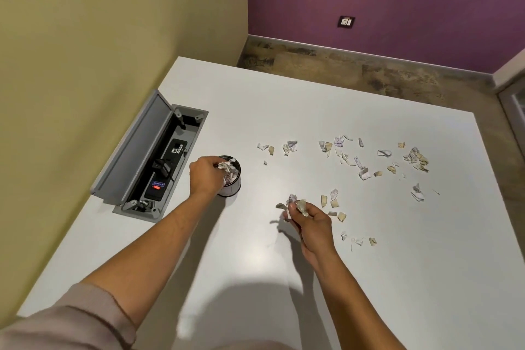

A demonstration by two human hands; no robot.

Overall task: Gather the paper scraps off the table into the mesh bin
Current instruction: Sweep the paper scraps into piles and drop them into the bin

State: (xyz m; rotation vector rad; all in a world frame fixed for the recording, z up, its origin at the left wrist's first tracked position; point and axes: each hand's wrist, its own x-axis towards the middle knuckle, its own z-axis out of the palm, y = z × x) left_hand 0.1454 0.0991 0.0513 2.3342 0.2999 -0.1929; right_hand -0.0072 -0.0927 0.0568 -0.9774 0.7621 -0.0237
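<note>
One mesh bin (231,180) on the white counter (369,278), two hands in play. My left hand (206,176) is over the bin's near-left rim, fingers (217,164) closed on a crumpled wad of paper (225,167) right at the mouth. The bin already holds paper; my hand hides most of its left wall, so I can't read how full it is.

My right hand (311,226) sits lower on the counter, fingers pinched around a couple of scraps (301,205), with roughly half a dozen more lying just beside it.

The loose paper scraps (355,160) scatter in a wide band to the right, well apart from the bin. Thirty-odd at a rough count; many are too small or overlapped to count singly.

Left of the bin there's one open cable box (167,162) sunk in the counter, lid tilted up, dark plugs inside. One wall socket (346,21) on the purple wall.
</note>
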